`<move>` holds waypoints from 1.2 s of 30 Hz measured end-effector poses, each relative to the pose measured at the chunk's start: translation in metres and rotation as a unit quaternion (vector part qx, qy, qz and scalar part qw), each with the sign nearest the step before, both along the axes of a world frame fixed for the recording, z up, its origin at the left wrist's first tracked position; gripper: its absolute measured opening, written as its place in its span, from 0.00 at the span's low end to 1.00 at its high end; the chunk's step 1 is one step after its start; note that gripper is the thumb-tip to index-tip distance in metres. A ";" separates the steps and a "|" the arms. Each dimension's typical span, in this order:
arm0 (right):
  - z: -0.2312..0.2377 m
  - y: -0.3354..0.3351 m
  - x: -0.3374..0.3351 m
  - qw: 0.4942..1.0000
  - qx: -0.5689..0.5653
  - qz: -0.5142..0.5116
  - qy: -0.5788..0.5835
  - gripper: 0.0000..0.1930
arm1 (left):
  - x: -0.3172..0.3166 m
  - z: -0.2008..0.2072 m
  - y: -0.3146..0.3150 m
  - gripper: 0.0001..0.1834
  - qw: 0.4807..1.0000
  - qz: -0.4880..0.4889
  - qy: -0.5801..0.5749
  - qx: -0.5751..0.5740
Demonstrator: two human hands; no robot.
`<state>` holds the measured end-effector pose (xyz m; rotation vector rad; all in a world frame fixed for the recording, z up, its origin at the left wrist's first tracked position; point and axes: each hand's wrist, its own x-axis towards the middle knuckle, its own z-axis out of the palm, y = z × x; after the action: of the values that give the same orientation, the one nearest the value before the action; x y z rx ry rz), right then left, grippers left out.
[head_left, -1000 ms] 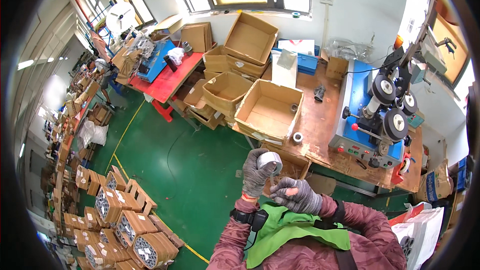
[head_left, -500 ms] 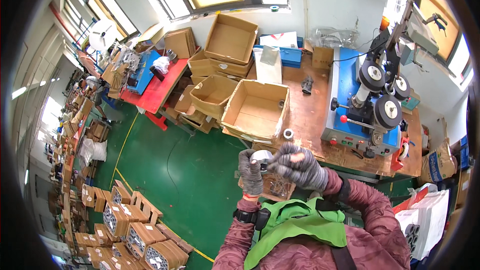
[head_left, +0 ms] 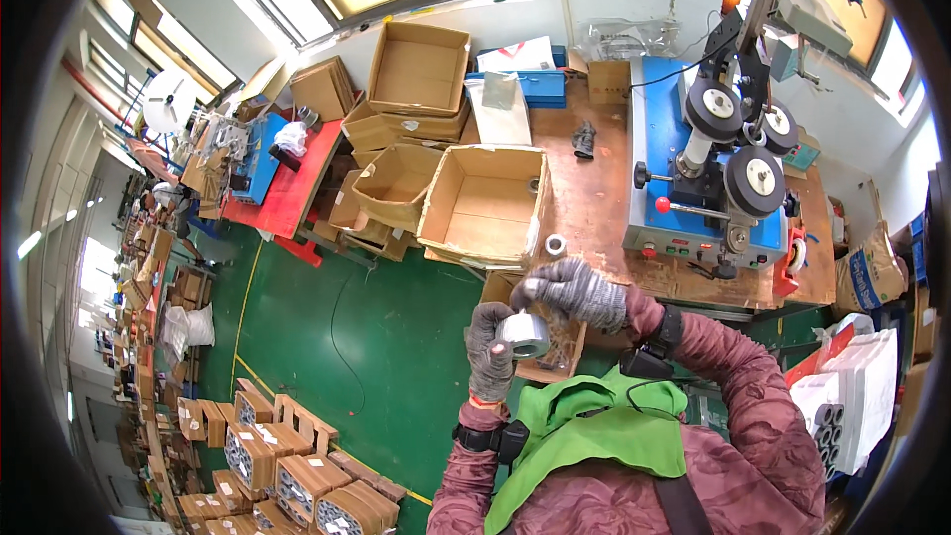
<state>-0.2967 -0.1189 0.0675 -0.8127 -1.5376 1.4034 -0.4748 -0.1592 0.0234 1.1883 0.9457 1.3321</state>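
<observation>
- Left hand (head_left: 488,355) in a grey knit glove is wrapped around a small silvery roll (head_left: 524,334), holding it up near the chest, over the green floor (head_left: 327,317).
- Right hand (head_left: 578,290), gloved too, curls over the roll's top edge, fingers pinching at it.
- Just beyond: a wooden workbench (head_left: 594,208) with an open cardboard box (head_left: 487,203), and a blue machine (head_left: 705,188) to the right.

Hidden: small box (head_left: 551,355) mostly behind gloved hands | Too small: stacked cartons (head_left: 287,481) contents, lower left | Right rim: blurred
</observation>
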 end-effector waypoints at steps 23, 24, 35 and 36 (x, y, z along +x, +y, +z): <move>-0.061 0.009 0.019 0.994 -0.082 -0.070 0.033 0.11 | 0.020 0.015 0.003 0.30 0.984 0.095 -0.035 -0.147; -0.045 0.010 0.030 0.952 0.114 -0.221 -0.180 0.14 | 0.019 0.014 0.005 0.30 0.977 0.105 -0.063 -0.174; -0.029 -0.029 0.000 0.902 0.289 -0.120 -0.297 0.24 | 0.002 -0.034 0.014 0.23 0.937 0.026 -0.227 -0.264; -0.028 -0.027 0.002 0.903 0.288 -0.120 -0.297 0.24 | 0.001 -0.034 0.014 0.23 0.922 -0.009 -0.238 -0.306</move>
<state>-0.2944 -0.1459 0.0391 -1.0528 -2.0794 0.4663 -0.4742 -0.1448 -0.0107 0.3665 0.8885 1.1105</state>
